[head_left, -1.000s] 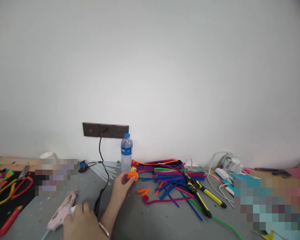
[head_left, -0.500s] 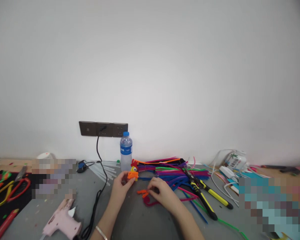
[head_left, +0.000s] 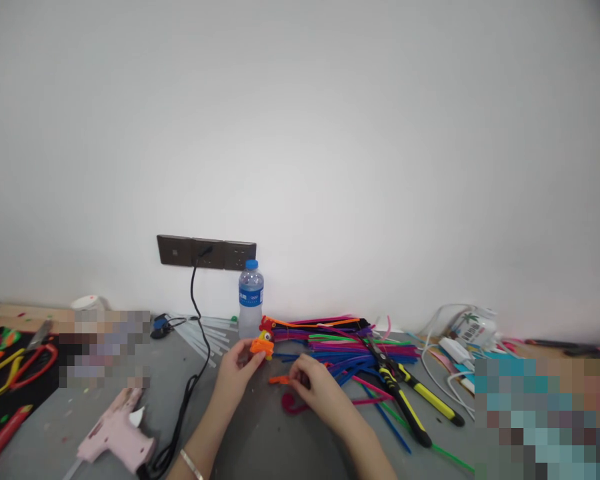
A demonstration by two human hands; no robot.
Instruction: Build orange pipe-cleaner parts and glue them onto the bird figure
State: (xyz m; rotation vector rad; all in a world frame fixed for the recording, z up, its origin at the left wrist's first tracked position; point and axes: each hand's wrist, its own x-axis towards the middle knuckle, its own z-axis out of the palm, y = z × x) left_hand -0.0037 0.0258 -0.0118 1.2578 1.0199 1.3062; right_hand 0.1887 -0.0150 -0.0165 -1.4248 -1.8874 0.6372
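Grey tabletop (head_left: pixel 260 447): runs along a white wall and carries everything listed here
Pipe cleaner pile (head_left: pixel 340 343): many colours, lying flat against the wall side, just right of the hands
Pink glue gun (head_left: pixel 115 433): lies on its side at the near left, well apart from both hands
Black cord (head_left: pixel 193 360): drops from the brown socket strip (head_left: pixel 205 252) on the wall and runs across the tabletop towards the glue gun
Water bottle (head_left: pixel 251 300): upright with a blue cap, just behind the left hand
Yellow-and-black cutters (head_left: pixel 405 400): lie on the tabletop right of the right hand, partly across the pipe cleaners
Left hand (head_left: pixel 235 373): wears a bracelet at the wrist; fingers closed around the small figure, holding it just above the tabletop in front of the bottle
Right hand (head_left: pixel 320 390): rests low over the tabletop, fingers pinched on the orange piece
Red pipe cleaner (head_left: pixel 293 405): curled at one end, lying just under the right hand
Small orange figure (head_left: pixel 263 343): fuzzy, with a red top and a round eye, gripped at the left fingertips, near the edge of the pile
Orange piece (head_left: pixel 280 380): short fuzzy strip, held at the right fingertips, between the two hands and close below the figure, not touching it
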